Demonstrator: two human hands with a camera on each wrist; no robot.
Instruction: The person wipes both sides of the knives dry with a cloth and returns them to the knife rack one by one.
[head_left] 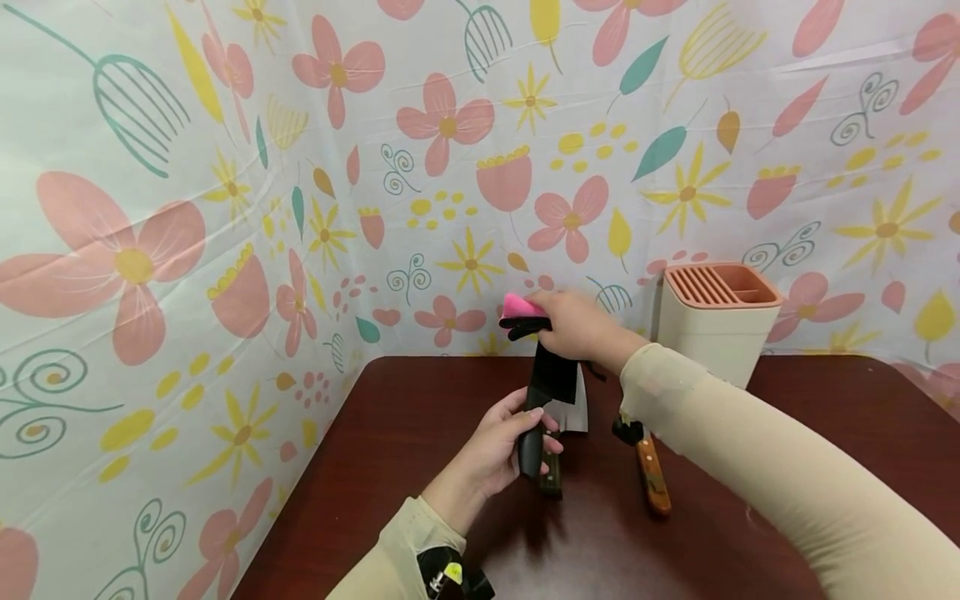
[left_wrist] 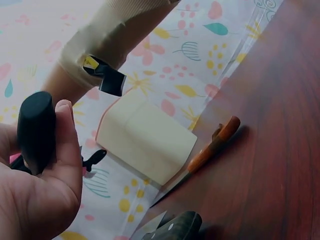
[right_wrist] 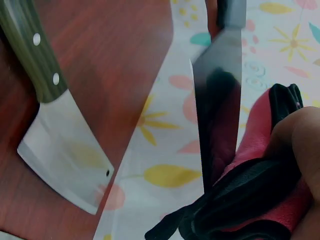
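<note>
My left hand [head_left: 491, 446] grips a kitchen knife by its black handle [head_left: 531, 446], with the blade [right_wrist: 220, 110] pointing up and away from me. In my right hand [head_left: 581, 327] is a bunched pink and black cloth [right_wrist: 250, 200], held around the end of that blade and hiding the tip. Below them a cleaver [right_wrist: 70, 150] lies on the table, its dark riveted handle [head_left: 552, 475] toward me. The left wrist view shows the butt of the black handle [left_wrist: 36, 132] between thumb and fingers.
A knife with an orange-brown wooden handle [head_left: 654, 479] lies on the dark red table [head_left: 420, 408], right of the cleaver. A cream knife holder [head_left: 705, 342] with a slotted pink top stands at the back right. Flower-printed cloth [head_left: 442, 208] hangs behind the table.
</note>
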